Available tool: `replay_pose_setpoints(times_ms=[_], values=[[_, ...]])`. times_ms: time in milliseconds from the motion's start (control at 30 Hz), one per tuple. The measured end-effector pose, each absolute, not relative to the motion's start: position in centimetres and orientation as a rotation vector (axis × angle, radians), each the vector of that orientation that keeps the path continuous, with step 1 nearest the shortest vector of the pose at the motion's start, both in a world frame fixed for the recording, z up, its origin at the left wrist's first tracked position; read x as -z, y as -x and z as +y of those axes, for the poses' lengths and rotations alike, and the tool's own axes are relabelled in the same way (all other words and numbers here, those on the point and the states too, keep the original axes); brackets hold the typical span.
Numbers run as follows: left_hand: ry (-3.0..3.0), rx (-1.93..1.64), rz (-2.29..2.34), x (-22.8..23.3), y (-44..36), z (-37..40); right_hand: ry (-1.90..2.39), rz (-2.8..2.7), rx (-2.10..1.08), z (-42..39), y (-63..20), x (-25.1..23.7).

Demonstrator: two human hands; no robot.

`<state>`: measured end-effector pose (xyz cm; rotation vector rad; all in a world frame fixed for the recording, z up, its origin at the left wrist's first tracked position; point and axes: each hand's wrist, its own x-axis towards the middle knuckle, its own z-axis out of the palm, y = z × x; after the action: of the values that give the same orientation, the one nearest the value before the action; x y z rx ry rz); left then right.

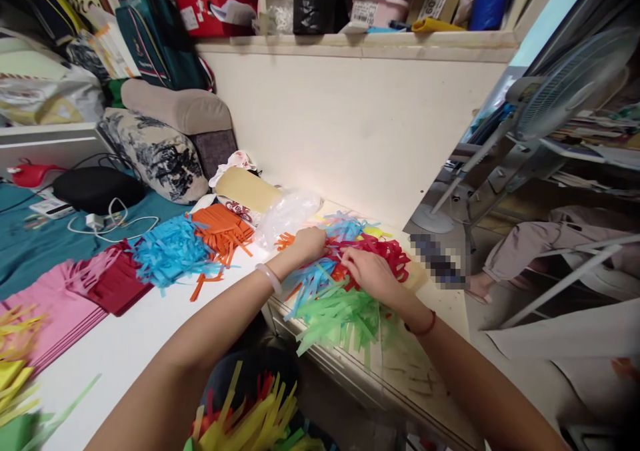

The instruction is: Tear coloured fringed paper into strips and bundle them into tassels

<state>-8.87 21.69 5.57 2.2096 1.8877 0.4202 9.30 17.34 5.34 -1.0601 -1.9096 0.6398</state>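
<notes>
Under both hands (pixel 340 257), mixed paper strips (pixel 345 304) on the bench.

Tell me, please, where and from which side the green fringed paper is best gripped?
Probably grip the green fringed paper at its uncut upper band, coming from above beside the right hand; its loose strips fan toward the table's near edge and would slip or tear.

Home bedrm: pillows (pixel 160 151), fan (pixel 570 84), cluttered shelf (pixel 360 43)

Head camera, looking forward and down

It sits close above the tabletop (pixel 125 344), facing the cream wall panel (pixel 350 117), with both forearms reaching in from the bottom edge.
</notes>
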Motion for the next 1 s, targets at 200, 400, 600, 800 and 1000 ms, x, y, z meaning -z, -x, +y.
replay_pose_setpoints(times_ms=[200, 400, 600, 800, 1000], values=[[-2.085, -0.756, 1.848, -6.2, 11.5, 22.4, 1.092, -1.84, -0.424, 21.9, -10.7, -6.6], [-1.555, -1.562, 1.185, -10.0, 13.6, 21.6, 0.828, -1.46, -0.993, 17.9, -11.7, -11.9], [-1.449, -1.652, 0.818, -11.0, 11.2, 17.2, 0.889, -1.681, -0.752, 13.5, -9.5, -13.6], [-1.516, -1.639, 0.859, -10.2, 10.1, 11.8, 0.75, -1.937, -0.104, 11.3, -6.9, -13.5], [-1.48, -1.707, 0.892, -9.7, 9.2, 10.1, 0.726, -1.922, 0.121, 9.7, -6.1, -13.4]])
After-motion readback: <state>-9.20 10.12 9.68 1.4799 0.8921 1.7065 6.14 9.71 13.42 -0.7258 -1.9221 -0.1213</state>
